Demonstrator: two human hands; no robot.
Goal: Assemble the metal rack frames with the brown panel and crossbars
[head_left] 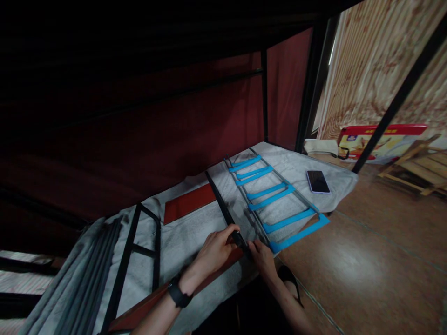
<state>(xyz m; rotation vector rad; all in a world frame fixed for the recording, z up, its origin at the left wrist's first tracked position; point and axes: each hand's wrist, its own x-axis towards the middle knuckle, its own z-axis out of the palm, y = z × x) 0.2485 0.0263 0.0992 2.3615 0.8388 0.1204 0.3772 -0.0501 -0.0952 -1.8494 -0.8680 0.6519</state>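
A long, slim black bar (220,201) lies across a light grey cloth (188,242), its near end at my hands. My left hand (217,247) is closed on the bar close to that end, thumb on top. Just to the right, my right hand (261,257) grips the bar's near tip, partly hiding it. Right of the bar is a ladder-like piece of thin grey rods joined by several bright blue crosspieces (270,191). To the left sits a flat red-brown panel (188,203).
A black metal frame (130,251) and a bundle of grey tubes (91,274) lie at the left. A phone (317,181) rests on the cloth's right side. Dark red panels (209,121) stand behind. On the floor at right are a wooden rack (424,165) and a colourful box (370,142).
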